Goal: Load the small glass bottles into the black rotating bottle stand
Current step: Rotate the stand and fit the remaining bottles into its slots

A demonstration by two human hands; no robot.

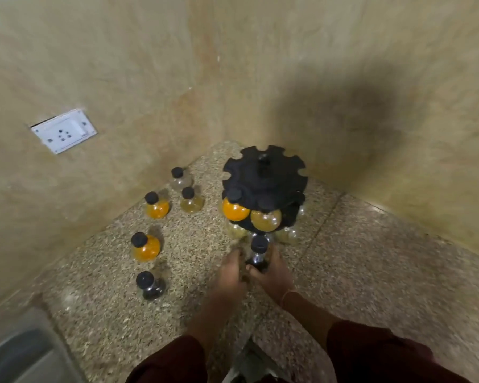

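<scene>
- While both hands, left hand [228, 272] and right hand [274, 270], clasp a dark-filled bottle [258, 254] just before the black stand [264, 178], loading is mid-step.
- Next, I judge: slide its neck into an empty lower slot.
- Five bottles wait by the countertop's [371, 272] left edge.

Loose bottles [156, 207] crowd counter [371, 272] left (right side open).
</scene>
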